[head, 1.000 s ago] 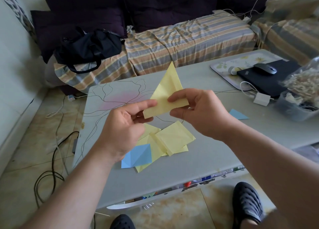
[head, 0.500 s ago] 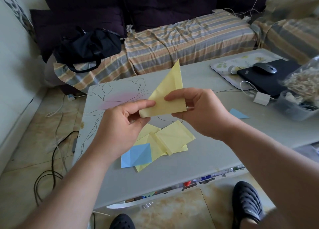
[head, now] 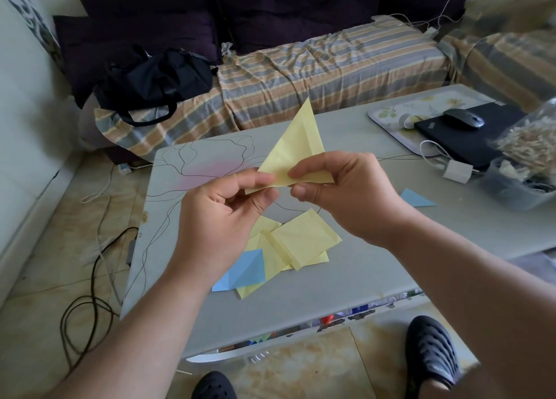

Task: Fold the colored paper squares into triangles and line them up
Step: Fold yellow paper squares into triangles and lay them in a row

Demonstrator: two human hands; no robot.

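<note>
Both hands are holding a yellow paper triangle in the air above the table. The left hand is pinching its lower left corner, and the right hand is pinching its bottom edge.

A pile of yellow papers and a blue paper are lying on the table beneath.

yellow triangle: matt creased paper | table: smooth matt grey | sofa cover: striped wrinkled cloth | mouse: glossy plastic | floor: glossy tile
</note>
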